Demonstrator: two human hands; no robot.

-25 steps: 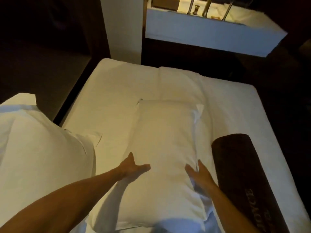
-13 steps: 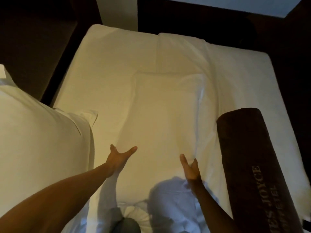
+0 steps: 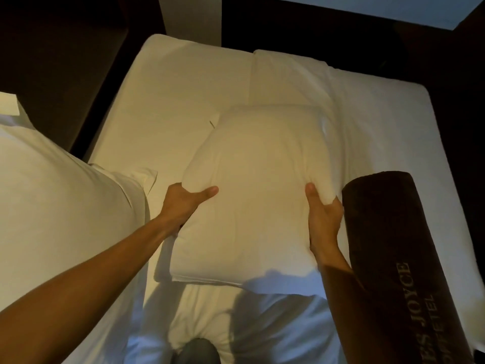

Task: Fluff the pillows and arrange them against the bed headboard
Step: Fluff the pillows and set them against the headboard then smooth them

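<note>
A white pillow (image 3: pixel 257 195) lies in the middle of the bed, bunched and puffed up between my hands. My left hand (image 3: pixel 183 203) grips its left side, thumb on top and fingers tucked under the edge. My right hand (image 3: pixel 324 214) squeezes its right side, thumb pressed on top. A second, larger white pillow (image 3: pixel 60 206) lies at the left, its corner flap close to my left hand. The headboard is not identifiable in this view.
A dark brown bolster (image 3: pixel 399 258) with printed lettering lies along the right, touching my right wrist. The white bed sheet (image 3: pixel 170 95) is wrinkled beyond the pillow. Dark floor surrounds the bed. A knee shows at the bottom edge.
Both hands were open and hovering over the flat pillow; now they have closed on its two sides and pushed them inward, so the pillow bulges up.
</note>
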